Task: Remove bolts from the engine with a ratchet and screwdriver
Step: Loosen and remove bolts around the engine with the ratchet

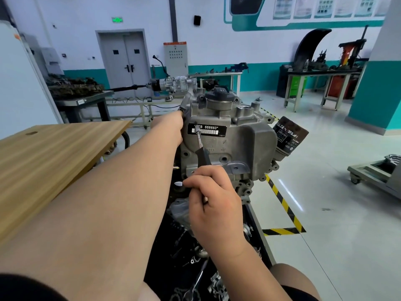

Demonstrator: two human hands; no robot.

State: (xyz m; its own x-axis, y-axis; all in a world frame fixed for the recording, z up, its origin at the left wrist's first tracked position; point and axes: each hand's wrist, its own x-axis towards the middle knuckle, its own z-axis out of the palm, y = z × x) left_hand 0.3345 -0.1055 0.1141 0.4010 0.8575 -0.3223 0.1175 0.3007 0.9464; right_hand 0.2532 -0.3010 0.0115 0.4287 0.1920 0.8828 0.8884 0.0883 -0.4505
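The screwdriver [202, 157] is gripped by the right hand [213, 199], its tip set against the engine [245, 137] just ahead. The left hand [177, 124] is mostly hidden at the engine's side, so its grasp cannot be told.

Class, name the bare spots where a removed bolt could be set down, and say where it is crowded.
Free: the wooden tabletop, left of the engine, bare up to the left arm. Also the pale floor beyond the striped tape. Crowded: the black tray under the right hand, strewn with loose parts.
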